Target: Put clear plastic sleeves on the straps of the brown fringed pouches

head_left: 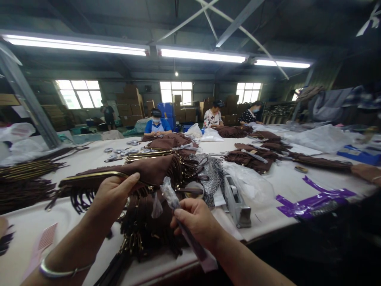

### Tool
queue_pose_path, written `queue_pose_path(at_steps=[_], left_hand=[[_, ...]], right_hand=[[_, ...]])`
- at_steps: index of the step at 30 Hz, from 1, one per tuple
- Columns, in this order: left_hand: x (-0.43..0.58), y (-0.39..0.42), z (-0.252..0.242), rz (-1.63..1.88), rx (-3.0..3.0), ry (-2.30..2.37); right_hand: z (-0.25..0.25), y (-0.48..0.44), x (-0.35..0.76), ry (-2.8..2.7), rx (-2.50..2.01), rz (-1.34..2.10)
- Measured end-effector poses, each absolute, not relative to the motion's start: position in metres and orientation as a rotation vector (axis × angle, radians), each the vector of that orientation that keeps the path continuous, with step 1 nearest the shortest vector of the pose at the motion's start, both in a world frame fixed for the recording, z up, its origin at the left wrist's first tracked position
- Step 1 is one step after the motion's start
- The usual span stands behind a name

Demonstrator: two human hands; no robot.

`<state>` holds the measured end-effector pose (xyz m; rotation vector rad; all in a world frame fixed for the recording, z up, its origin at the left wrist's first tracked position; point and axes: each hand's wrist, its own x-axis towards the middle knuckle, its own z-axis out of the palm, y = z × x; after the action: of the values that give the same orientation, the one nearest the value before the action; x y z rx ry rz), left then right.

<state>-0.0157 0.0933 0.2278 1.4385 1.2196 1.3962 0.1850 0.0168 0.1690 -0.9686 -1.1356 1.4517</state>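
Note:
My left hand [116, 190] is closed on the edge of a brown fringed pouch [154, 169] with a gold zipper, thumb on top. Dark fringe strips hang from the pouch's edges. In my right hand [193, 220] is a strap wrapped in clear plastic [169, 190], pinched between thumb and fingers and slanting down to the right. Below and between my hands lies a heap of brown straps with gold clasps [139, 238]. A grey tape dispenser [236, 202] stands to the right of my right hand.
Stacked zippered pouches [26, 171] lie at the left, near a pink comb [47, 236]. Purple tape [312, 200] marks the table's right front edge. Clear plastic bags [250, 182] and more brown pouches [250, 157] cover the right side. Several people sit across the table; another person's hand [367, 172] rests far right.

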Motion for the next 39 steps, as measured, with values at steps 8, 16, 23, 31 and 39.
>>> queue_pose_path(at_steps=[8,16,23,31,39], left_hand=[[-0.031,0.093,0.225,1.35,1.393,1.047],[-0.028,0.082,0.229,1.355,1.463,1.09],[-0.029,0.078,0.23,1.355,1.371,1.048],[-0.028,0.072,0.229,1.316,1.408,1.071],[-0.036,0.074,0.218,1.323,1.341,0.999]], right_hand=[[0.164,0.013,0.179,-1.178,-0.844,1.543],[0.157,0.02,0.174,-0.939,-0.715,1.686],[0.157,0.019,0.177,-0.966,-0.754,1.638],[0.155,0.018,0.171,-0.89,-0.769,1.668],[0.151,0.012,0.166,-0.891,-0.801,1.709]])
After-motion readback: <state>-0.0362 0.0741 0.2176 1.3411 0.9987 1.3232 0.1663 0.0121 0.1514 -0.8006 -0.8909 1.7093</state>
